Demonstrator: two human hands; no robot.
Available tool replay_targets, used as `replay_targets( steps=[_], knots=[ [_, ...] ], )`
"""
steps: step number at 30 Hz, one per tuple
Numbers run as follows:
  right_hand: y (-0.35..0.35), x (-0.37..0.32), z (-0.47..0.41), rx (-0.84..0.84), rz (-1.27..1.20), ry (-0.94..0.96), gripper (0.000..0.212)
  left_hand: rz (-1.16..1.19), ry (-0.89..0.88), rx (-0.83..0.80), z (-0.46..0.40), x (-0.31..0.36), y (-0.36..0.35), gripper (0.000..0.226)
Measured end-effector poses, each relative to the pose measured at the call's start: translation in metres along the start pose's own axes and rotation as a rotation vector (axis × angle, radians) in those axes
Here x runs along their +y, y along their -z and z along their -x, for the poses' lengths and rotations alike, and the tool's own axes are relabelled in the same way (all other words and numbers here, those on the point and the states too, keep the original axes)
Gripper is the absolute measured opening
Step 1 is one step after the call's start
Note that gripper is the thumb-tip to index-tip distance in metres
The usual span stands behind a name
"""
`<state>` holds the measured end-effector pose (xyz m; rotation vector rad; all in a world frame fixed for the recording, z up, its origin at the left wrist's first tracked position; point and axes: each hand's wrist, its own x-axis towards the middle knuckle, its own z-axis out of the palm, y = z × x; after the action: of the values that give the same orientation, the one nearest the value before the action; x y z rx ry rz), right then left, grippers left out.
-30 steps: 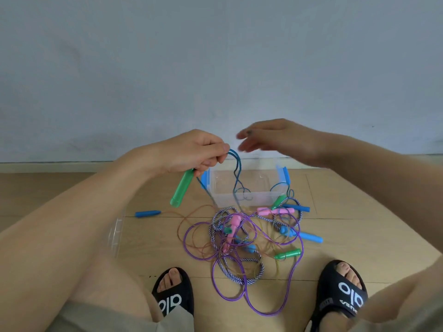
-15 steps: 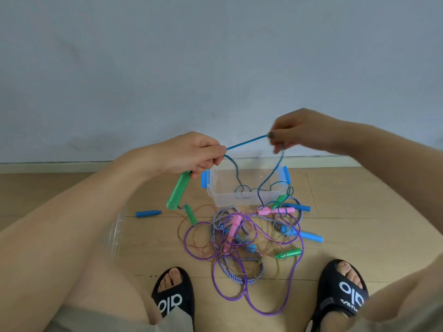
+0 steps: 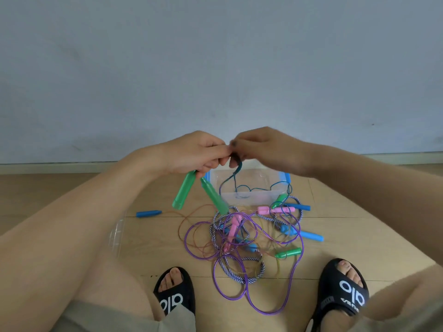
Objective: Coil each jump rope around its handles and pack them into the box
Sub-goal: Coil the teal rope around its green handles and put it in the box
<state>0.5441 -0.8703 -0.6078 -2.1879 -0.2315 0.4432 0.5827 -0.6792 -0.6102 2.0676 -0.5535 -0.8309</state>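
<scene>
My left hand (image 3: 195, 153) grips the tops of two green handles (image 3: 183, 192) that hang down side by side above the floor. My right hand (image 3: 261, 146) pinches the dark blue cord (image 3: 236, 172) of that rope right beside my left fingers. The cord drops in loops into the clear plastic box (image 3: 249, 196) with blue latches. In front of the box lies a tangle of ropes (image 3: 239, 240): purple, blue-white braided and thin orange cords with pink, blue and green handles.
A lone blue handle (image 3: 148, 213) lies on the wooden floor to the left. The clear box lid (image 3: 117, 233) lies by my left leg. My feet in black sandals (image 3: 176, 293) stand near the tangle. A grey wall rises behind the box.
My right hand has come back to my left hand with the blue cord, closing the stretched span into a loop. A second green handle now hangs from my left hand.
</scene>
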Motion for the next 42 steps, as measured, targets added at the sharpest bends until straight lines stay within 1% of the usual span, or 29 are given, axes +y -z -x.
replay_targets(
  steps=[2, 3, 7, 9, 13, 15, 17, 20, 22, 24, 25, 29, 35, 42],
  knots=[
    [-0.005, -0.002, 0.001, 0.015, 0.044, 0.067, 0.023, -0.004, 0.002, -0.012, 0.001, -0.001, 0.001, 0.032],
    [-0.004, 0.0, 0.002, 0.014, 0.027, 0.076, 0.022, -0.007, 0.002, -0.016, 0.001, -0.002, 0.001, 0.032],
    [0.008, 0.009, 0.002, -0.02, -0.042, 0.065, 0.023, -0.015, 0.011, -0.006, 0.005, -0.007, 0.004, 0.035],
    [0.018, 0.016, 0.0, 0.013, -0.019, 0.045, 0.022, -0.009, 0.012, -0.005, 0.005, -0.008, 0.005, 0.034],
    [0.05, 0.047, -0.003, 0.102, 0.115, -0.105, 0.021, -0.017, 0.017, 0.003, 0.004, -0.009, 0.005, 0.033],
    [0.062, 0.062, 0.0, 0.09, 0.186, -0.207, 0.021, -0.041, 0.029, 0.013, 0.005, -0.011, 0.007, 0.033],
    [0.062, 0.068, 0.002, 0.075, 0.11, -0.249, 0.025, -0.04, 0.033, 0.029, 0.006, -0.012, 0.01, 0.034],
    [0.039, 0.048, -0.004, 0.067, -0.058, -0.148, 0.024, -0.021, 0.019, 0.023, 0.005, -0.01, 0.01, 0.033],
    [0.019, 0.028, -0.007, -0.004, -0.128, -0.076, 0.026, -0.015, 0.008, 0.001, 0.001, -0.007, 0.005, 0.033],
    [0.004, 0.015, -0.009, -0.091, -0.137, -0.035, 0.029, -0.011, -0.003, -0.004, -0.001, -0.006, 0.002, 0.032],
    [0.001, 0.012, -0.009, -0.106, -0.138, -0.017, 0.03, -0.008, -0.006, -0.001, -0.002, -0.006, 0.002, 0.031],
    [0.002, 0.012, -0.006, -0.081, -0.152, 0.052, 0.028, 0.013, -0.003, 0.01, 0.0, -0.008, 0.005, 0.033],
    [0.011, 0.012, -0.006, -0.064, -0.169, 0.018, 0.025, 0.029, 0.013, -0.003, -0.001, -0.01, 0.005, 0.032],
    [0.019, 0.018, -0.004, -0.041, -0.068, -0.017, 0.026, -0.038, -0.002, -0.027, -0.001, -0.014, 0.006, 0.025]
  ],
)
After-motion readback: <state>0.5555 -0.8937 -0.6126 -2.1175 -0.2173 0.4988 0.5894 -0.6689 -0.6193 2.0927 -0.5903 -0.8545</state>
